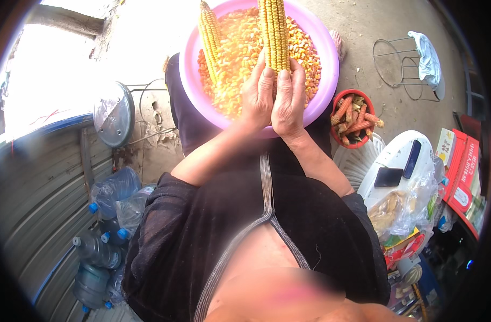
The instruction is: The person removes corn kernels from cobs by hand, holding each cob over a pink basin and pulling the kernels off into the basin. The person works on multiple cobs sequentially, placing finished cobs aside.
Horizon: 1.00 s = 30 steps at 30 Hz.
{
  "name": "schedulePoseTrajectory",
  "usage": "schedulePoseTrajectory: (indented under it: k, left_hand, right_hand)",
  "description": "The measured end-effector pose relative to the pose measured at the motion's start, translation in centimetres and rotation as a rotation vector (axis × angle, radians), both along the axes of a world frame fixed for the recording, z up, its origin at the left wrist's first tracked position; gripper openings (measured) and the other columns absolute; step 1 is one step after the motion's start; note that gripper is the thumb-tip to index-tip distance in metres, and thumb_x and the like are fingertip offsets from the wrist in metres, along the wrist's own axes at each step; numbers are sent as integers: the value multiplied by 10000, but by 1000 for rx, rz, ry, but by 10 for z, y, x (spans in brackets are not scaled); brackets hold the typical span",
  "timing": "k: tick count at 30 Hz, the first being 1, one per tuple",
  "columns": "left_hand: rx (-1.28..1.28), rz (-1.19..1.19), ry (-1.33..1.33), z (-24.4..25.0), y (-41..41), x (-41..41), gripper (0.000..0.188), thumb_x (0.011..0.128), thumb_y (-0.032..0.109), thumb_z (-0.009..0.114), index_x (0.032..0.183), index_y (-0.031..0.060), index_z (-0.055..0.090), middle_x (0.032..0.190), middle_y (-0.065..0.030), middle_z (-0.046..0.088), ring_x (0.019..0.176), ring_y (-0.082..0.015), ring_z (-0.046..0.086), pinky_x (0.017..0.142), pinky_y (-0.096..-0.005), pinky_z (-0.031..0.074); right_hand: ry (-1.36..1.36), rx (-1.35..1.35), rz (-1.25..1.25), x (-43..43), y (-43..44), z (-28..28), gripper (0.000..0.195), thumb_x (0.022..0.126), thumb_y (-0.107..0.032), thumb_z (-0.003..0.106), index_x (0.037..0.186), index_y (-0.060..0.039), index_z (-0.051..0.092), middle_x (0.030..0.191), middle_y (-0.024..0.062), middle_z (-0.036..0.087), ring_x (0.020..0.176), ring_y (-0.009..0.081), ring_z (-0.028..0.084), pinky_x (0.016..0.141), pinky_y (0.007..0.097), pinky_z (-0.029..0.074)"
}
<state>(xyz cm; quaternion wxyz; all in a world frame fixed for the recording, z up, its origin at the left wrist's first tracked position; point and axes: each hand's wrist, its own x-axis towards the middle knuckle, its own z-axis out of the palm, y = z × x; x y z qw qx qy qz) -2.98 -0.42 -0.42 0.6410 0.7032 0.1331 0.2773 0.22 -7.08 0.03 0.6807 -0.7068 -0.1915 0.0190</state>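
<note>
An upright ear of yellow corn (274, 34), its kernels still in rows, is gripped near its lower end by both hands. My left hand (258, 94) wraps it from the left and my right hand (289, 96) from the right, thumbs side by side on the near face. Below is a pink plastic basin (188, 76), resting on my lap and filled with loose corn kernels (233, 48). Another ear of corn (209, 38) leans on the kernels at the basin's left. The held ear's lower tip is hidden by my hands.
A red bucket (371, 106) of bare corncobs (352, 116) stands at right. Beyond it are a wire-framed stool (429, 60) and a white surface (384, 161) with a phone (388, 177) and plastic bags. At left are a round metal stool (113, 114) and several plastic bottles (96, 251).
</note>
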Motion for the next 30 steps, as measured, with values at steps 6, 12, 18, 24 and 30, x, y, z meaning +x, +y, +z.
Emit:
schedulePoseTrajectory:
  k: [6, 12, 18, 24, 30]
  left_hand:
    - [-322, 23, 93, -10, 3, 2, 402, 1057, 210, 406, 1384, -14, 478, 1195, -124, 617, 1018, -144, 599, 884, -291, 482]
    - [-273, -51, 0, 13, 12, 11, 410, 1054, 225, 420, 1384, -12, 475, 1270, -91, 546, 1102, -131, 515, 951, -292, 423]
    - [-317, -6, 10, 13, 11, 13, 394, 1062, 240, 401, 1346, -17, 494, 1090, -79, 616, 960, -128, 568, 869, -275, 462]
    - [-433, 16, 28, 9, 18, 17, 410, 1066, 290, 388, 1336, 2, 500, 1103, -77, 598, 904, -111, 576, 804, -252, 482]
    - [-356, 21, -49, 21, 19, 28, 403, 1068, 325, 375, 1305, 31, 517, 991, -56, 592, 811, -117, 577, 700, -263, 493]
  right_hand:
    - [146, 55, 53, 0, -5, 0, 392, 1062, -263, 354, 1325, 21, 417, 1160, 139, 562, 1047, 207, 550, 916, 338, 442]
    - [244, 83, 143, 2, -8, -4, 389, 1070, -245, 348, 1342, 28, 404, 1200, 94, 531, 1069, 144, 513, 946, 294, 423]
    - [133, -7, 126, -5, -8, -3, 369, 1060, -199, 354, 1344, 34, 395, 1218, 123, 526, 1102, 176, 506, 956, 309, 408]
    - [35, -49, 140, -5, -11, -1, 382, 1061, -196, 343, 1361, 38, 369, 1214, 120, 522, 1086, 175, 508, 951, 307, 413]
    - [21, -71, 172, -12, -16, -10, 419, 1065, -211, 324, 1405, 34, 332, 1249, 111, 512, 1059, 153, 515, 914, 286, 432]
